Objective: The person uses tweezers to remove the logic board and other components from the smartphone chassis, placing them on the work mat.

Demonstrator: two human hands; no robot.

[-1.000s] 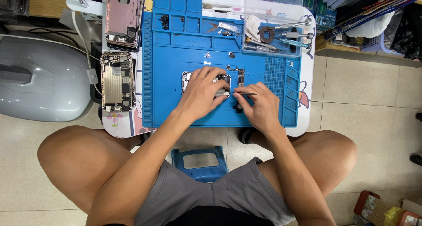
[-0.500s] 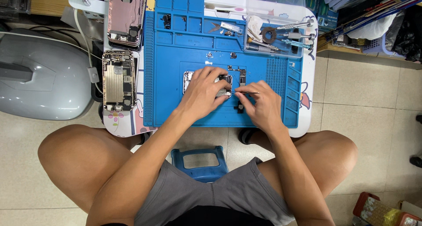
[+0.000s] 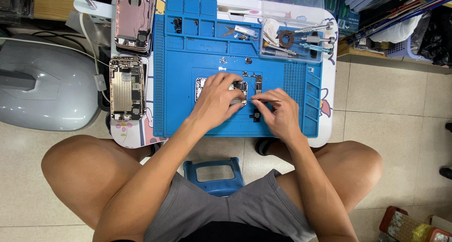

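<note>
Blue mat (image 3: 179, 82): silicone work mat on a small white table (image 3: 329, 129); all work sits on it.
Phone: opened phone (image 3: 201, 87) at mat centre, mostly hidden under the left hand; only its upper left corner and some dark inner parts show.
Left hand (image 3: 220, 97): lies flat over the phone, fingers spread and pressing down, holding it steady; closed on nothing.
Right hand (image 3: 278, 112): fingers pinched together on thin metal tweezers (image 3: 263, 100), tip pointing left to the phone's edge beside the left fingertips.
Loose parts: small dark pieces (image 3: 256, 82) just right of the phone; one more (image 3: 255, 115) below the tweezers.
Step (judgement): fine work inside the phone, picking or seating a small part with the tweezers.
Next move calls for (judgement): steady left-hand pressure, a light, precise grip at the tip; the part itself is too small to tell.
Nearby: two other opened phones (image 3: 126, 86) left of the mat; clear tray (image 3: 301, 49) of screwdrivers at top right.
</note>
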